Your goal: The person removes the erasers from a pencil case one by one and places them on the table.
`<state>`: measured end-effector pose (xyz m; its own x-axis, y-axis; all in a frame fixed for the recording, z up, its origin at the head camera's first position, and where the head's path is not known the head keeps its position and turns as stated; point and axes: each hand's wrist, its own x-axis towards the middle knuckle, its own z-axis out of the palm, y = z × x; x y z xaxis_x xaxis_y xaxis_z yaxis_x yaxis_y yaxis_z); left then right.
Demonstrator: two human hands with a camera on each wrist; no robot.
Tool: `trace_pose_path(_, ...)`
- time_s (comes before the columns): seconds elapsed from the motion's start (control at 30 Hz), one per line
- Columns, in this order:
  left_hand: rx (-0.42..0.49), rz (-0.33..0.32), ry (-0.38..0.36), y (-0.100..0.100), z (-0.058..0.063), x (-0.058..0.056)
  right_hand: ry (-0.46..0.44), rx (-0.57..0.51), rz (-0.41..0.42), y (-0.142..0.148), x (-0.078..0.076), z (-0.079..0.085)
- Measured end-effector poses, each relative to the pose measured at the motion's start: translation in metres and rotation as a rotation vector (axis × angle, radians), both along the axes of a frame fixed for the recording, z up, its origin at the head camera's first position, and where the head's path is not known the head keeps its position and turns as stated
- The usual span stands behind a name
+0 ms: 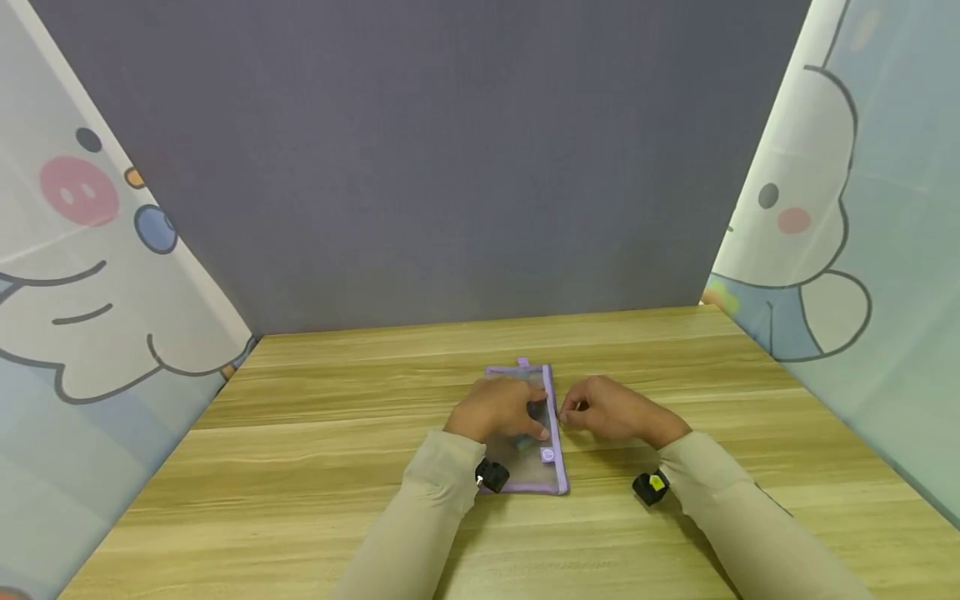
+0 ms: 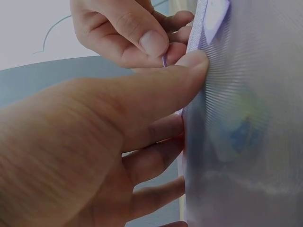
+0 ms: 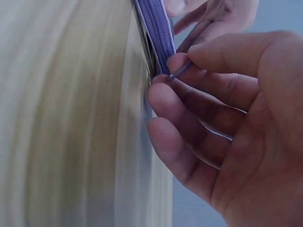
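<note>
One translucent purple-edged rectangular zip pouch [image 1: 534,475] on yellowish wood-grain table [image 1: 300,500], blurred blue-yellow contents [image 2: 246,130] inside, long axis running near to far, purple zipper [image 3: 158,33] rightward, left hand [image 1: 495,408] spread atop, right hand [image 1: 609,407] pinching thin purple pull [image 3: 180,70].

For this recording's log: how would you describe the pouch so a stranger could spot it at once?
On the wood-grain table, go to the left hand. The zipper pouch lies beneath it, its zipper edge facing the right hand, which pinches a thin purple pull. What sets it apart is its translucent panel and purple border, unlike the solid black left wrist camera nearby.
</note>
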<state>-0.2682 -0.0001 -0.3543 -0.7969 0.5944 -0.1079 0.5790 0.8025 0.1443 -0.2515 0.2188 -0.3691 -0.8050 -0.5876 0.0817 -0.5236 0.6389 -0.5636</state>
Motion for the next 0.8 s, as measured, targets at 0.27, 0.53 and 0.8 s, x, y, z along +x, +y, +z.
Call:
trace_pose_path(0.27, 0.017, 0.013, 0.002, -0.0003, -0.0022, 0.0005, 0.001, -0.010, 0.042, -0.0001, 0.0029, 0.0033)
trace_pose_path(0.53, 0.031, -0.019, 0.014, 0.0000, -0.0014, 0.0027, -0.025, 0.000, 0.011, -0.0044, 0.0047, 0.0014)
trace_pose_path(0.8, -0.010, -0.064, 0.090, 0.0040, 0.0000, 0.0055, -0.062, -0.046, -0.034, -0.0049, 0.0061, 0.0004)
